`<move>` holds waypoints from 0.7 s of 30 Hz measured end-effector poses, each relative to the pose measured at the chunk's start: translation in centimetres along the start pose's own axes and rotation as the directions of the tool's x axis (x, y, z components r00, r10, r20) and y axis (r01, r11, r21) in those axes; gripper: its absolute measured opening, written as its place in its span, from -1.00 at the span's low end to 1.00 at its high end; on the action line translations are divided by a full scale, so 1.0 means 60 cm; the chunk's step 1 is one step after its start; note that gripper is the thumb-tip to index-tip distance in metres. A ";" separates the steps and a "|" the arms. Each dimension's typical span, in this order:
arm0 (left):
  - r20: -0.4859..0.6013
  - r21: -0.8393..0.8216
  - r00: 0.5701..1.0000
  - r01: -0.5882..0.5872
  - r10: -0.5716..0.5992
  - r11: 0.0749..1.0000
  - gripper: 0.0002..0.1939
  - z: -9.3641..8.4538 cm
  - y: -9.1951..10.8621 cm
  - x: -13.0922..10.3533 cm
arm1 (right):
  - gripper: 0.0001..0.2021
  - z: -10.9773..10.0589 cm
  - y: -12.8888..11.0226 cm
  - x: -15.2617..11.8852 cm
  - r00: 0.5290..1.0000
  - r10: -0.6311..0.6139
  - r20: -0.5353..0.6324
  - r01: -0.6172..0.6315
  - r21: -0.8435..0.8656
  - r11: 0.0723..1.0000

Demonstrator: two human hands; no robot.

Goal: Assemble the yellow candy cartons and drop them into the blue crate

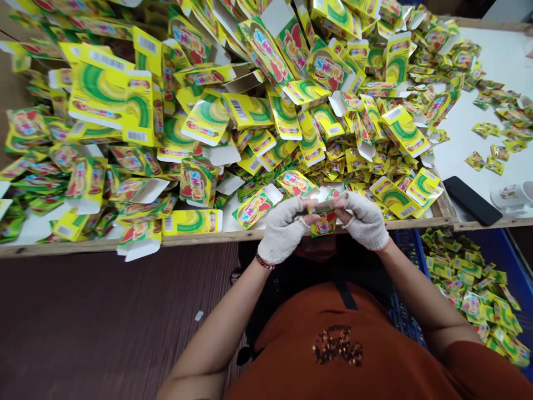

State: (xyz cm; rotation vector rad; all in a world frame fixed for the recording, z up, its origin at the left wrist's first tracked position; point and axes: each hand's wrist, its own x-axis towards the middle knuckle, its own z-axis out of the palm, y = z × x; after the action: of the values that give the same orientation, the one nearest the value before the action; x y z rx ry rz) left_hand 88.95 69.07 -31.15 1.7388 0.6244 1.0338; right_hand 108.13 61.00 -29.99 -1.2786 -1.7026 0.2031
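Observation:
Both hands wear white fingerless gloves and meet at the table's front edge. Between them is a small green and yellow printed carton (323, 223), its white flap side up. My left hand (285, 226) pinches its left side with thumb and fingers. Closed on the right side is my right hand (363, 219). Whether anything is inside the carton cannot be made out. Just left of my left hand lies another carton (254, 208) with a white open flap. Small wrapped sachets (353, 161) are heaped behind the hands.
A big pile of yellow and green cartons (200, 119) covers most of the table. Right of it lie a black phone (472, 200), a white cup (513, 195) and loose sachets (474, 161). Below stands a blue crate (510, 250) of filled-looking packs. A wooden rim (200, 240) edges the table.

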 end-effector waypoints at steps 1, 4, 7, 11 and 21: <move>-0.002 0.066 0.998 -0.064 0.064 0.996 -0.76 0.002 -0.001 -0.001 | -0.95 -0.003 -0.003 0.001 1.000 0.018 0.007 -0.018 0.014 1.000; 0.035 0.190 0.969 -0.248 0.246 0.950 -0.82 0.003 -0.005 -0.004 | -0.95 -0.004 -0.011 0.002 0.992 0.128 -0.012 -0.125 0.127 0.984; 0.065 0.242 0.918 -0.394 0.390 0.887 -0.75 -0.005 -0.012 -0.006 | -0.78 -0.001 -0.017 0.002 0.996 0.089 0.007 -0.089 0.149 0.985; 0.110 0.239 0.858 -0.513 0.502 0.824 -0.53 -0.013 -0.019 -0.011 | -0.79 -0.004 -0.024 0.005 0.981 -0.155 0.119 0.154 0.015 0.988; 0.121 0.376 0.843 -0.527 0.523 0.762 -0.46 -0.011 -0.011 -0.024 | -0.89 -0.003 -0.046 0.013 0.996 -0.082 0.024 0.085 -0.169 0.982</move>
State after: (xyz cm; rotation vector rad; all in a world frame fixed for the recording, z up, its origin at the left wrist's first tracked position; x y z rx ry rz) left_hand 87.66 68.50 -32.18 2.3640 0.3488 1.3475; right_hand 106.49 60.35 -27.73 -1.3287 -1.8151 0.0187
